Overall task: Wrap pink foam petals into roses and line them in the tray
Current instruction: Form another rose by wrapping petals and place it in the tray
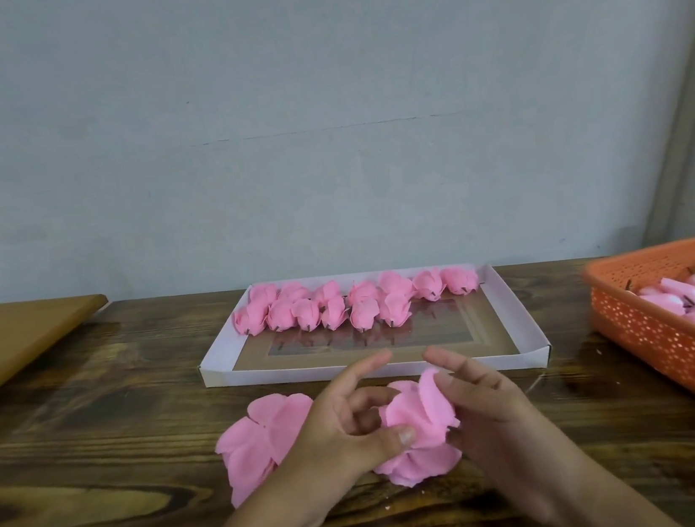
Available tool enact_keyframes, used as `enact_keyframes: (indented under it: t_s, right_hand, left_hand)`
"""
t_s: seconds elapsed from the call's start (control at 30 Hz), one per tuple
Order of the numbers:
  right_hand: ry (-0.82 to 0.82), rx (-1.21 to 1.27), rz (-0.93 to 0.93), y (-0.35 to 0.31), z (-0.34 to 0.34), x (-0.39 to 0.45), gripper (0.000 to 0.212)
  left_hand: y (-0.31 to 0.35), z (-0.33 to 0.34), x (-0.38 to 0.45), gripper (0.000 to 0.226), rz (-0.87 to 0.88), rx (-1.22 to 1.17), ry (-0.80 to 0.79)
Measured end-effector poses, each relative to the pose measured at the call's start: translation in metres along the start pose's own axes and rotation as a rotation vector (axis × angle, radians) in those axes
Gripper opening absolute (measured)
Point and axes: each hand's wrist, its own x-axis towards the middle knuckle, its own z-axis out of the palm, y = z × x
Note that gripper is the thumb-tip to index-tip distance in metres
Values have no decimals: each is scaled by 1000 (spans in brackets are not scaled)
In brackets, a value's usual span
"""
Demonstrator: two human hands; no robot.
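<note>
Both hands work a half-wrapped rose of soft pink foam petals just above the dark wooden bench, in front of the white cardboard tray. The left hand pinches it with the thumb; the right hand cups the far side, fingers loosely curled. The foam looks light, floppy and easily creased, so hold it gently at the base.

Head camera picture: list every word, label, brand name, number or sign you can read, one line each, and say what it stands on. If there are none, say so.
None: no readable text anywhere in this view.
White tray: plain walls, no print.
Orange basket: only a pattern of holes, no label.
Grey wall: faint marks, no letters.
Wooden table: wood grain only.
Pink foam petals: unmarked.
</note>
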Motion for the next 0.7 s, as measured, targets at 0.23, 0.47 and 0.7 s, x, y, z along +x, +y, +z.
enact_keyframes:
  t_s: [0.23, 0.47, 0.7]
  right_hand:
    - [122, -138, -127, 15, 10, -1, 43]
    - [179, -284, -219, 20, 16, -2, 49]
    - [263, -521, -368, 20, 16, -1, 65]
  left_hand:
    - [-5, 4, -3, 73, 91, 251, -5]
    - [-3, 7, -4, 47, 178, 282, 25]
    - [-3, 7, -5, 35, 232, 280, 105]
